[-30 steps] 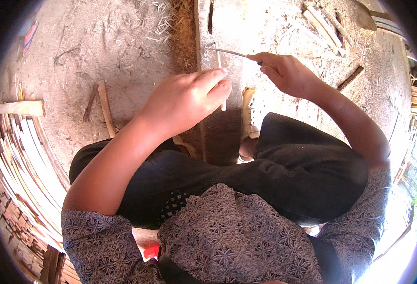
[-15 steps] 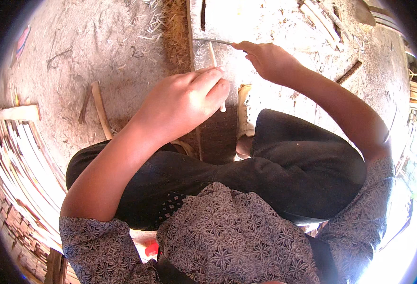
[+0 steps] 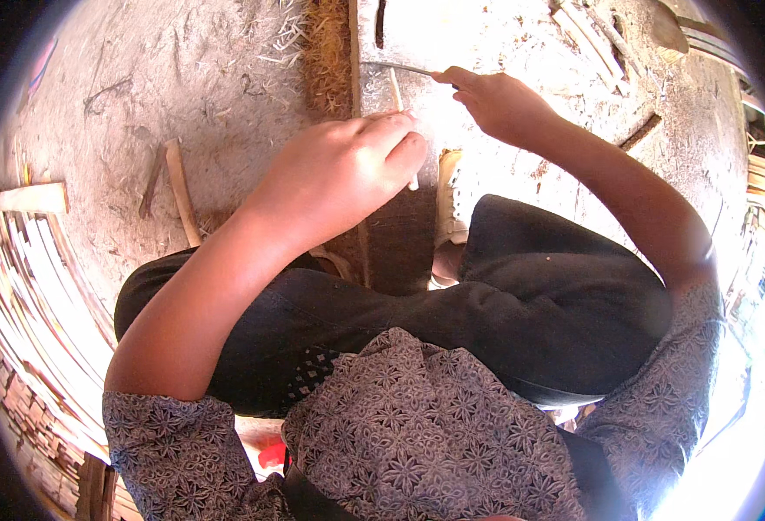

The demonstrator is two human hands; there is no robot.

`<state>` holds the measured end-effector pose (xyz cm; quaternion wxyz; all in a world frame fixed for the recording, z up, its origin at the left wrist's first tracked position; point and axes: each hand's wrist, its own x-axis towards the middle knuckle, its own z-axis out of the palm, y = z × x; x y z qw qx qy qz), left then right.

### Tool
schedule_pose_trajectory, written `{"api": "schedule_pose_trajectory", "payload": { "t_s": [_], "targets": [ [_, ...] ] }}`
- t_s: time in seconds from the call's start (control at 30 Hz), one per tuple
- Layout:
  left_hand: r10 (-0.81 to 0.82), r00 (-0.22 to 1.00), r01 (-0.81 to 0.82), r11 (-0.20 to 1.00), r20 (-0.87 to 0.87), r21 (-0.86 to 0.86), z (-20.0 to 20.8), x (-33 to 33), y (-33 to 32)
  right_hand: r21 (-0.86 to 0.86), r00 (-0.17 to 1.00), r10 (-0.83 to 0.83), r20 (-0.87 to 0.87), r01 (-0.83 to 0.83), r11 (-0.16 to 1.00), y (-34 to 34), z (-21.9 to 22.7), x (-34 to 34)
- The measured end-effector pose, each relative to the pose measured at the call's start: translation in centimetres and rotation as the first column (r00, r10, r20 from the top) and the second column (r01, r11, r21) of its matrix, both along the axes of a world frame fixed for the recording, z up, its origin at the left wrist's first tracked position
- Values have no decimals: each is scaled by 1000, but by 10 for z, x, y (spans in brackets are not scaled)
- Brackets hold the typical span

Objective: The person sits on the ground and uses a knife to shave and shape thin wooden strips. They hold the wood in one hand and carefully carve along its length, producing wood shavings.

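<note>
My left hand (image 3: 347, 169) is closed around a thin pale stick (image 3: 396, 91), whose far end points away from me over a wooden board (image 3: 400, 221). A short piece of the stick's near end shows below my fingers. In my closed right hand (image 3: 500, 102) is a knife (image 3: 400, 67) with a narrow grey blade, stretched leftward across the board. The blade lies at or just above the stick's far end; whether they touch I cannot tell. The knife's handle is mostly hidden in my fist.
A heap of shavings (image 3: 327, 61) lies along the board's left edge. Loose sticks (image 3: 181, 191) rest on the ground at left, and split pieces (image 3: 592, 43) at the far right. Stacked strips of wood (image 3: 48, 295) line the left side. My crossed legs (image 3: 565, 286) are close below.
Both hands have shifted slightly away from me, the knife and stick with them. My grip on each looks the same.
</note>
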<state>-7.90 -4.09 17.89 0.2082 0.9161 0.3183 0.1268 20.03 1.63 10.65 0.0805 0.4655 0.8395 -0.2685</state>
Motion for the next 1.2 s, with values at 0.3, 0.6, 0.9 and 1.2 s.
{"api": "schedule_pose_trajectory", "payload": {
  "t_s": [0.3, 0.6, 0.9, 1.2],
  "targets": [
    [50, 999, -50, 997, -1, -54, -1, -5, -2, -223, 995, -81, -64, 64, 973, -9, 49, -14],
    [114, 983, -102, 991, 144, -88, -8, -5, 3, -121, 998, -36, 58, 43, 992, 8, -4, 2],
    [503, 862, -430, 794, 65, -429, 24, -63, 72, -340, 923, -375, 90, 382, 859, 32, 18, 90],
    [599, 772, -456, 755, 212, -472, -26, -63, 184, -354, 723, -674, -152, 597, 720, -5, 14, 169]
  ]
}}
